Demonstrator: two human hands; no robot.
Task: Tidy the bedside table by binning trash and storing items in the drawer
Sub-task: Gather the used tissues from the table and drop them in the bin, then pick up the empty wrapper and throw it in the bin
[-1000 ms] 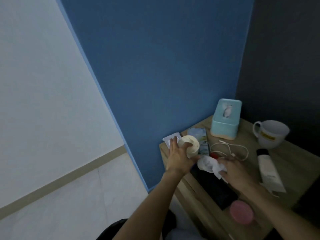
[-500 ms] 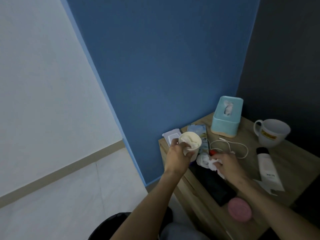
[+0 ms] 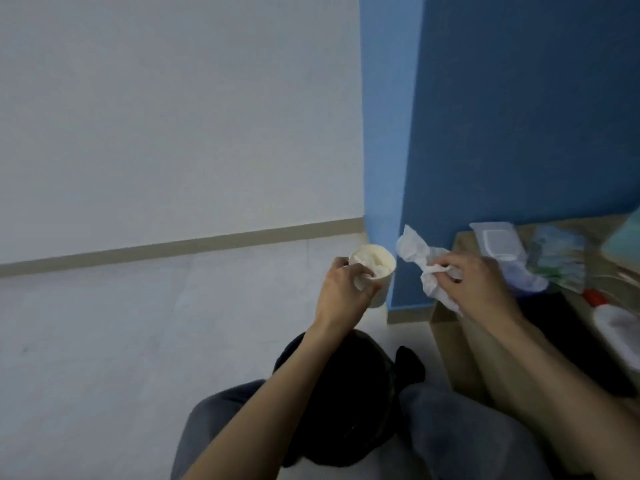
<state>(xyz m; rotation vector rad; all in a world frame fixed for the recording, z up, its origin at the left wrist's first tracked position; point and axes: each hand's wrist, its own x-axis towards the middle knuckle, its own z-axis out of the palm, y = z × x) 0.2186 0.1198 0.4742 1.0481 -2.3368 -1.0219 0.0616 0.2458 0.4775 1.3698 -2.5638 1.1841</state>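
Count from here:
- 2 hands. The left hand (image 3: 341, 292) grips 1 paper cup (image 3: 381, 292), the right hand (image 3: 478, 289) pinches 1 crumpled tissue (image 3: 415, 252).
- 1 tissue wad (image 3: 374, 263) stuffed in the cup.
- 1 black bin (image 3: 346, 393) below both hands.
- 1 wooden table (image 3: 446, 341) under the right forearm.
- On it, beyond the right hand: 1 white wipes pack (image 3: 498, 244), 1 printed packet (image 3: 557, 261), 1 flat black item (image 3: 554, 313), 1 small red item (image 3: 594, 296), 1 white tube (image 3: 620, 323), 1 teal box (image 3: 627, 237).
- The last three are blurred, so their kind is uncertain.
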